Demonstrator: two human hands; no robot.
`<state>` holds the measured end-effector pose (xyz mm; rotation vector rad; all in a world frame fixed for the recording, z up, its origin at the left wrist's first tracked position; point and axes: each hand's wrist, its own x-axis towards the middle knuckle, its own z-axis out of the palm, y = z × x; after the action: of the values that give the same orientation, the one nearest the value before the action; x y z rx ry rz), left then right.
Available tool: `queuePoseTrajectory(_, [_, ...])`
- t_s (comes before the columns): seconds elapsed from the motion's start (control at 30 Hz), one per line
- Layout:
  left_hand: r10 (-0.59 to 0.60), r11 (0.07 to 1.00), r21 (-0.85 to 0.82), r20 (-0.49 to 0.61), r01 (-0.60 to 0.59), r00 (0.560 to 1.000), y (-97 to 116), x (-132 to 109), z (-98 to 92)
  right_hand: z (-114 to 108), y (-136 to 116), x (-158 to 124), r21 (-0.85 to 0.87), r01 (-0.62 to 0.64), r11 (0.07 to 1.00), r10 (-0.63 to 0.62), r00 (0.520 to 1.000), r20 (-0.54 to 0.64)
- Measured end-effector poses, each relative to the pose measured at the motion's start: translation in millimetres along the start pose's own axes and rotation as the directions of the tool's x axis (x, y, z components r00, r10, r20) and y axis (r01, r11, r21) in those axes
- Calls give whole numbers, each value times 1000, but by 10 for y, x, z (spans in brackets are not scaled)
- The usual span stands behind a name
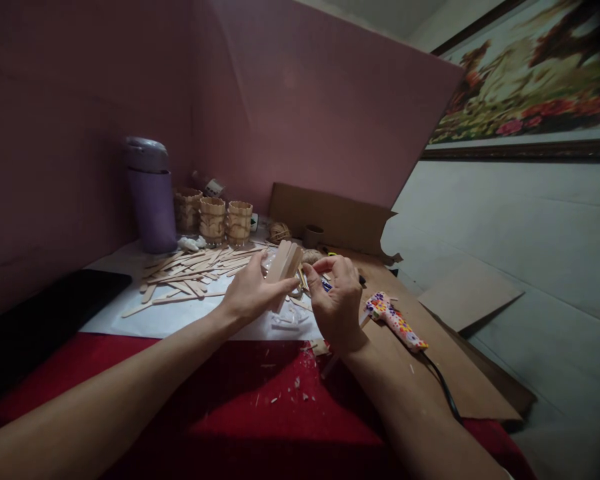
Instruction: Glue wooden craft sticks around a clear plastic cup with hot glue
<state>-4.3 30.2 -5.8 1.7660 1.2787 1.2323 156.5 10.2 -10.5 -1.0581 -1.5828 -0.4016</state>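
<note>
My left hand (253, 288) is closed around an upright piece made of pale wooden craft sticks (283, 261) set side by side, thumb across its near side. Close to the right of that piece, my right hand (336, 293) is closed in a pinch, thumb against fingertips. Whatever lies between those fingers is too small and dark to make out. Loose craft sticks (183, 273) lie in a heap to the left on a white sheet (105, 317). Below the hands is some crumpled clear plastic (291, 319).
A patterned glue gun (395, 321) with a black cord rests on cardboard (460, 373) at right. Behind stand a purple bottle (153, 207), several stick-covered cups (239, 223) and a twine ball (279, 231). Scraps litter the red cloth (260, 413); a dark flat object (55, 313) lies left.
</note>
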Motion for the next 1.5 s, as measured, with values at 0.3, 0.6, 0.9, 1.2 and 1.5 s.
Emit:
queuePoseTrajectory(0.3, [-75, 602, -715, 393, 356, 916, 109, -18, -52, 58, 10, -46, 128, -149, 981, 133, 983, 125])
queuePoseTrajectory(0.6, [-129, 483, -783, 379, 392, 916, 144, 0, -123, 81, 65, -41, 330, -333, 883, 323, 943, 87])
queuePoseTrajectory(0.9, [-151, 489, -752, 426, 442, 892, 168, -37, -132, 61, 30, 0, 403, -348, 847, 360, 932, 49])
queuePoseTrajectory(1.2, [-10, 567, -706, 509, 424, 861, 94, -56, -54, 40, -28, 17, 247, -164, 955, 148, 986, 80])
queuePoseTrajectory(1.5, [-111, 415, -747, 525, 519, 844, 23, 18, -109, -4, 225, 251, 754, -410, 514, 573, 818, 54])
